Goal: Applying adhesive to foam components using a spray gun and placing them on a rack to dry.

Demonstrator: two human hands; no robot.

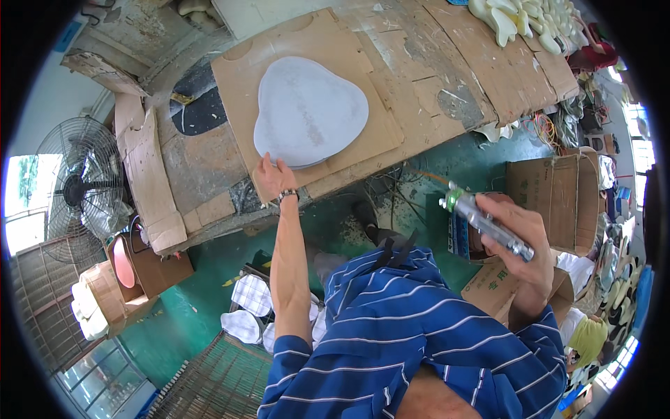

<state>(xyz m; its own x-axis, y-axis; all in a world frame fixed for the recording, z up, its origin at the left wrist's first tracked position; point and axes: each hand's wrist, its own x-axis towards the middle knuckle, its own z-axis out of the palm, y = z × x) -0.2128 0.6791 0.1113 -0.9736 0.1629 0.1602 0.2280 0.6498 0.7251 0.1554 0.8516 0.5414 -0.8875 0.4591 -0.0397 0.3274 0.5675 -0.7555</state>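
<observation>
A white, rounded three-lobed pad [310, 112] lies on a cardboard sheet on the workbench, with a faint grey streak down its middle. Under its near edge shows a thin second edge, maybe another pad. My left hand [274, 178] reaches forward and grips the pad's near left edge between thumb and fingers; the fingertips are partly hidden. Off the bench to the right, my right hand [520, 241] is wrapped round a silver spray gun [481, 222] with a green front end. Its tip points up and left, apart from the pad.
Cardboard [380, 126] covers the worn workbench, with pale curved pieces [520, 17] heaped at its far right. A fan [80, 185] stands left. Cartons [551, 199] sit at the right, and checked white pads [251, 295] lie low beside a wire rack [213, 377]. Another person [586, 339] shows far right.
</observation>
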